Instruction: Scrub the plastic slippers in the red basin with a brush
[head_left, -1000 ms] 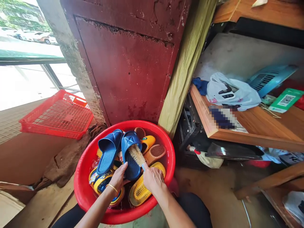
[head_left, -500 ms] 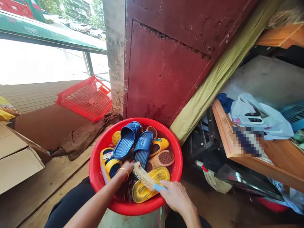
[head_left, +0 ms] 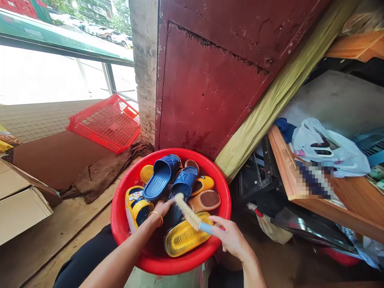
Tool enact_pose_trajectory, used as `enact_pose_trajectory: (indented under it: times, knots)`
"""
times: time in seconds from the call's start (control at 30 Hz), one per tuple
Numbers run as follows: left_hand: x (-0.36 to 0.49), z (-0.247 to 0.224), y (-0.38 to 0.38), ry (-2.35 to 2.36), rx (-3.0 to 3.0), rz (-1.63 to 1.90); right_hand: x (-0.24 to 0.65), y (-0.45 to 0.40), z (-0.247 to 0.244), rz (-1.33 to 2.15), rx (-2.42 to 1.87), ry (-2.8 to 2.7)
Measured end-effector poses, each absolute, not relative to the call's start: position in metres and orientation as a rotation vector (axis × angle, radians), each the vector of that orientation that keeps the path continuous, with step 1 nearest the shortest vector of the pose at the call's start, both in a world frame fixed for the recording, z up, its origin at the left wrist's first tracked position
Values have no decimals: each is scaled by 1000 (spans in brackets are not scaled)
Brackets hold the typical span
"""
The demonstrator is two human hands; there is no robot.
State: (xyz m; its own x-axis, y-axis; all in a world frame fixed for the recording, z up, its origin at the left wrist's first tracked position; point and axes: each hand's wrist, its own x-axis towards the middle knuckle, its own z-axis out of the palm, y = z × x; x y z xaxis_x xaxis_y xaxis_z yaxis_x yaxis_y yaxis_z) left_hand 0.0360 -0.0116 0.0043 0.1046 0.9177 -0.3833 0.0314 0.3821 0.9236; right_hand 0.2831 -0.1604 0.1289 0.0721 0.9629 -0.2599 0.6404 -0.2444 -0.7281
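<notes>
A red basin (head_left: 120, 216) holds several slippers. My left hand (head_left: 163, 209), with a bangle at the wrist, is closed on the heel end of a dark blue slipper (head_left: 183, 182). My right hand (head_left: 232, 237) grips the pale blue handle of a scrub brush (head_left: 189, 214); its cream bristles lie over that slipper's heel end. Another blue slipper (head_left: 159, 182) lies just left of it. Beneath the brush rests a yellow slipper (head_left: 186, 240) with its zigzag sole up. A yellow and navy slipper (head_left: 139, 206) is by the left rim, and a tan one (head_left: 207, 200) by the right.
Behind the basin stands a dark red door (head_left: 207, 92) with a yellow-green cloth (head_left: 264, 116) beside it. To the left are a red plastic crate (head_left: 105, 122), a brown cloth (head_left: 99, 176) and a cardboard box (head_left: 24, 204). A wooden shelf (head_left: 282, 172) bearing a plastic bag (head_left: 327, 144) juts in from the right.
The held blue slipper has turned, its toe end shifting right. My right hand and the brush have moved a little right, the bristle tip slightly higher. My left hand stays on the slipper.
</notes>
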Motion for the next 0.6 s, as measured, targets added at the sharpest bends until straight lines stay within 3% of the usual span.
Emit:
enact_pose_trajectory:
  times: [0.33,0.47,0.6]
  knots:
    - [56,18,-30,1181,820,852,287,-152,125,926,-1986,-1460]
    - [61,27,-31,1202,793,933,267,-161,135,1007,-1820,-1716]
    - [66,41,-35,1154,775,1058,232,-168,120,861,-1810,-1906]
